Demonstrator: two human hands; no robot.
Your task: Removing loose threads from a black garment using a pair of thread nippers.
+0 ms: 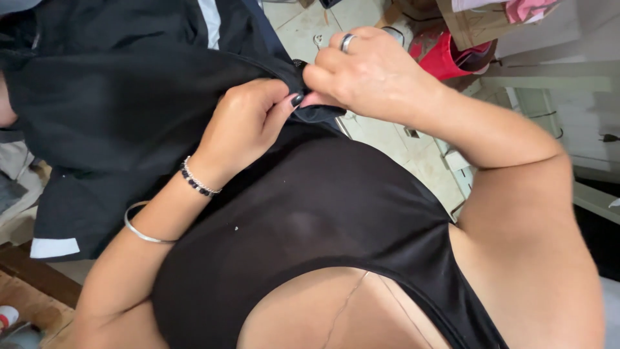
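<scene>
Left hand (248, 123): clenched, pinching a fold of the black woven fabric garment (116, 110), thumb on top, dark-painted nail right at the edge. Beaded bracelet (197, 181) on that wrist, thin silver bangle (139, 229) further down the forearm.

Right hand (368, 71): also closed, fingertips gripping the same edge of the garment just beside the left thumb; hands are touching. Silver ring (347, 42) on one finger.

Garment location: held up in front of the chest, bulk draped off to the left, part of it running up and out of frame. White stripe trim (208, 19) near the top, white cuff band (55, 247) low left. A small dark bit sits at the pinch point (button or snap, too small to tell).

Handling, my read: soft, light, limp, no stiffness, will sag wherever it isn't held. Not fragile. The fabric looks smooth, so a loose pinch could slip. Best hold is the hemmed edge, where both hands already are; a doubled seam gives more to grip.

Around: tiled floor (303, 26) below and beyond the hands, red plastic container (445, 55) upper right, brown cardboard box (478, 22) above it, pale painted wooden furniture (562, 97) on the right. Lower left has a wooden edge and some clutter, unclear.

In the way: mainly the garment's own hanging bulk, which hides whatever lies under it on the left. The wearer's black top (sleeveless) fills the lower frame.
</scene>
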